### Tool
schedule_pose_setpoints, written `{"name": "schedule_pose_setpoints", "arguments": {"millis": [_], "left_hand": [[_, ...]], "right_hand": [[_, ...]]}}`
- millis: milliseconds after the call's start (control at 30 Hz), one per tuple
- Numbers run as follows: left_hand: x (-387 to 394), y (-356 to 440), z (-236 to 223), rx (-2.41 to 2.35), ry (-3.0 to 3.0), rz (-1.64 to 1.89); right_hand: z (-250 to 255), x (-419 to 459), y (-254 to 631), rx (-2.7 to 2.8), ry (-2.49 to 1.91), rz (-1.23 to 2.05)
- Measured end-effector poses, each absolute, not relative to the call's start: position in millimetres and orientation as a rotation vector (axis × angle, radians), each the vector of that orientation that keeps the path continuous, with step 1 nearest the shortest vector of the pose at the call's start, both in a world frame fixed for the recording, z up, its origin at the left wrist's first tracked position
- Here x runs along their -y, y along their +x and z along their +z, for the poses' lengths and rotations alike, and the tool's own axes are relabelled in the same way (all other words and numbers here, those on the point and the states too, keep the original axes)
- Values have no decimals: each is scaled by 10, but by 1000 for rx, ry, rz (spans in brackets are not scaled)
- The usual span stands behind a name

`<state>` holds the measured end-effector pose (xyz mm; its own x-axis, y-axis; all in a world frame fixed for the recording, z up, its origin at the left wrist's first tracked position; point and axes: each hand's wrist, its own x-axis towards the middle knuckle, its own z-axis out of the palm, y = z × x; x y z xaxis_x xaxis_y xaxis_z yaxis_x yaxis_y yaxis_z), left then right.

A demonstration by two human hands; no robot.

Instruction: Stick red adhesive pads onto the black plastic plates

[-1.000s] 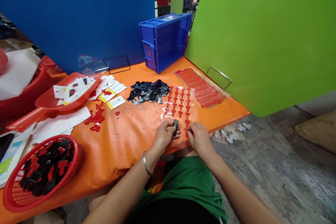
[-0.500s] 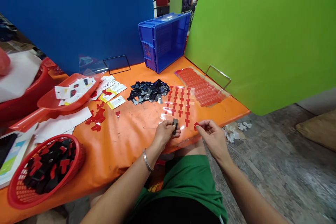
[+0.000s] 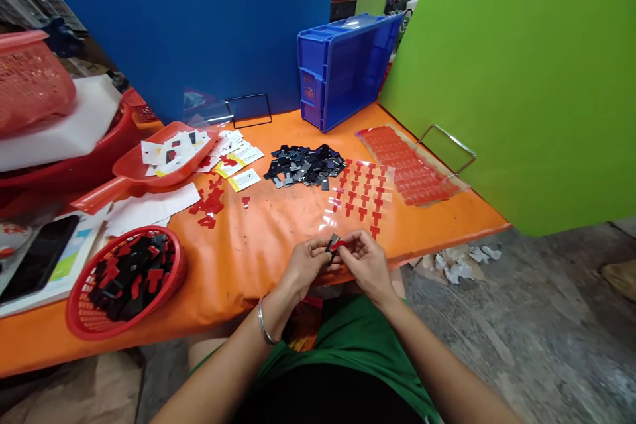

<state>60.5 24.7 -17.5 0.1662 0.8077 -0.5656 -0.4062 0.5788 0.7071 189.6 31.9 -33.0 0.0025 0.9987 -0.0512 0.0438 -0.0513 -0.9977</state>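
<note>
your right hand (image 3: 366, 262) has come in from the right, where half a second ago it held a red piece (image 3: 338, 245) clear of your left hand (image 3: 303, 268); now the two hands meet just above the near edge of the orange table (image 3: 258, 245). your left fingers are closed on a flat black piece (image 3: 332, 242), its upper end showing. your right thumb and fingertips are pinched on the red piece, which is against the black one; your fingers hide the contact, so it is hard to tell whether the red is stuck down.

your view has swung left, bringing more of a pink basket (image 3: 34, 83) and a dark phone (image 3: 42, 258) into sight. just beyond your hands, the clear sheet (image 3: 390, 182) lies as before, its rows of red t-shapes unchanged since that last frame. at its far left is the heap of black pieces (image 3: 305, 165). loose red pieces (image 3: 211, 204) lie further left, and the red basket (image 3: 82, 311) of black and red parts sits near the table's front edge.
</note>
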Motion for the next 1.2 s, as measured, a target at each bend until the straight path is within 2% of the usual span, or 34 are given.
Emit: {"name": "schedule_pose_setpoints", "arguments": {"millis": [1200], "left_hand": [[-259, 571, -257, -999, 493, 921]], "right_hand": [[-362, -336, 1852, 1206, -1260, 1268]]}}
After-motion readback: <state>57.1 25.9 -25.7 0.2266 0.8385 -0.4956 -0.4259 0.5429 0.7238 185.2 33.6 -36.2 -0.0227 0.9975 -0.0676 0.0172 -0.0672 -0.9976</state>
